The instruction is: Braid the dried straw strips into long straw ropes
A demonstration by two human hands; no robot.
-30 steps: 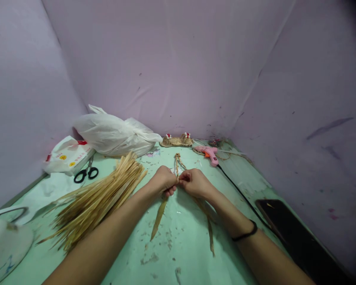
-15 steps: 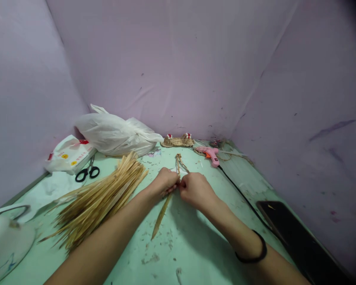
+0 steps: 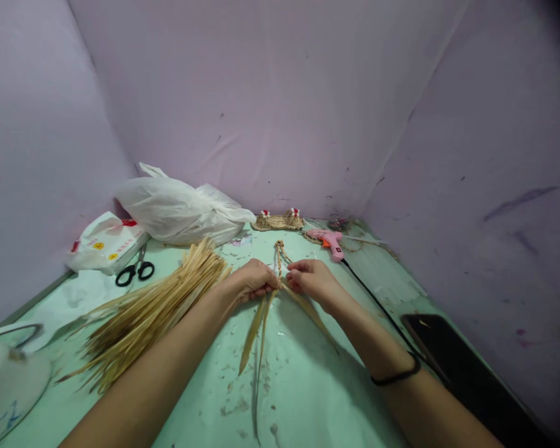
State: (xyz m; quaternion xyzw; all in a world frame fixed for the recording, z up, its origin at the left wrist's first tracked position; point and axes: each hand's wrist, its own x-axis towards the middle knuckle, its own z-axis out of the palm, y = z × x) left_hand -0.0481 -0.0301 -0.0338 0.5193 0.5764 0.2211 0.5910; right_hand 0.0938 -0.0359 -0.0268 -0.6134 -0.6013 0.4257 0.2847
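Observation:
A thin braid (image 3: 279, 264) of straw-coloured strips lies in front of me, looped at its far end. My left hand (image 3: 256, 280) is closed, pinching the braid at its near end. Loose strips fan out from under that grip: one wide strip (image 3: 251, 342) and one narrow strip (image 3: 262, 348) trail toward me, and another strip (image 3: 315, 314) slants to the lower right. Just right of the braid is my right hand (image 3: 313, 281), its fingers loosely bent and apart, with nothing visible in them. Its fingertips are close to the braid; contact is unclear.
A bundle of dry strips (image 3: 168, 311) lies left, near black-handled scissors (image 3: 135, 272), a box (image 3: 105, 242) and a white plastic bag (image 3: 182, 211). Behind stands a woven piece (image 3: 277, 222). Right are a pink glue gun (image 3: 330, 241), its cord (image 3: 378, 302) and a dark phone-like slab (image 3: 452, 361).
My right hand has moved slightly right, away from my left, and its fingers have loosened. More loose strips now show below the braid. My left hand keeps its grip.

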